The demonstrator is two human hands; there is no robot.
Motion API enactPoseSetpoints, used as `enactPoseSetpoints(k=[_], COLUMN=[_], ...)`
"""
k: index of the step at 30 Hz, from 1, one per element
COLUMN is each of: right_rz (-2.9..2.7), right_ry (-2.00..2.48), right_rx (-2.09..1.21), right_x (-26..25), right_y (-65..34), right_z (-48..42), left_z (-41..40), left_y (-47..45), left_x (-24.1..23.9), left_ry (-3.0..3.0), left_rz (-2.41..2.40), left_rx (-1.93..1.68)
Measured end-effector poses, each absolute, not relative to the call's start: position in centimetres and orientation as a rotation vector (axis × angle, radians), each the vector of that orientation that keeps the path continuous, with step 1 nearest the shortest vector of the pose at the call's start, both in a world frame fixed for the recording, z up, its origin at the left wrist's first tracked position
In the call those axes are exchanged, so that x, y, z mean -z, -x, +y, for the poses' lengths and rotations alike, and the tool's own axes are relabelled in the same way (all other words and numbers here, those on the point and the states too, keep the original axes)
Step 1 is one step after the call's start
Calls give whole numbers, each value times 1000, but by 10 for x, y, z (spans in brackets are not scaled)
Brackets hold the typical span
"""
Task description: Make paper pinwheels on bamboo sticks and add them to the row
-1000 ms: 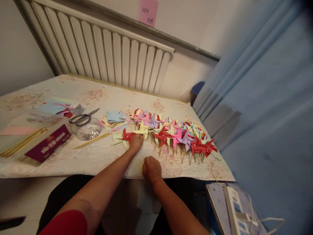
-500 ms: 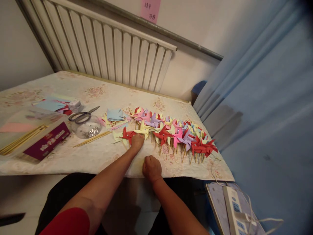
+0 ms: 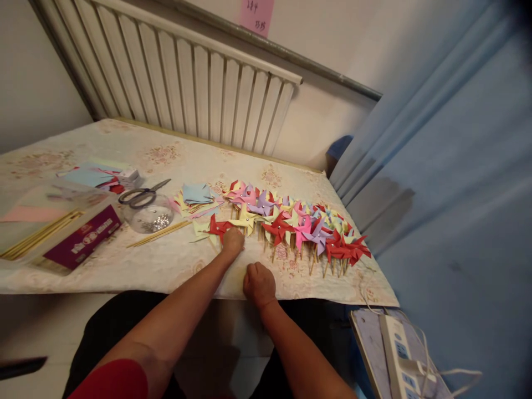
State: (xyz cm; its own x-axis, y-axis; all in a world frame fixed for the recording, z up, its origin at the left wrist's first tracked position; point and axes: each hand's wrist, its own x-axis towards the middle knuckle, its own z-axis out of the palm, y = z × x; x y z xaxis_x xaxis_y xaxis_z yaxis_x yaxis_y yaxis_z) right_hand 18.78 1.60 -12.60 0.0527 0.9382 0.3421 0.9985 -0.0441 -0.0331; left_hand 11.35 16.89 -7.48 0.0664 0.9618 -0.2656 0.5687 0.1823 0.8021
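My left hand [image 3: 233,241] is closed in a fist at the front of the paper pinwheels. It is right next to a red pinwheel [image 3: 218,226] and a yellow pinwheel [image 3: 246,220]; what its fingers hold, if anything, is hidden. Close to the table's front edge rests my right hand [image 3: 260,284], curled into a fist, with nothing showing in it. Past the hands, many pinwheels on sticks lie in rows, among them a red one [image 3: 277,227], a pink one [image 3: 303,228] and a purple one [image 3: 319,236].
To the left, scissors [image 3: 138,197] lie over a clear round dish [image 3: 132,223] of metal pins. Thin wooden sticks [image 3: 162,234], blue paper squares [image 3: 196,193] and a plastic box with a purple label [image 3: 85,238] are nearby. A power strip [image 3: 399,354] sits below right.
Both fists stay in nearly the same places. The view has shifted very slightly; the pinwheels look unchanged.
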Motion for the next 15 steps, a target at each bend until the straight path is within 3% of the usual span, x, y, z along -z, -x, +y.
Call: enactPoseSetpoints(k=[15], right_rz=[-1950], right_ry=[2022], right_rx=[413], right_x=[130], right_y=[-190], right_z=[16], left_z=[109], left_y=[-36], left_x=[80], left_ry=[-1813], left_rz=[1594], left_rx=[-653])
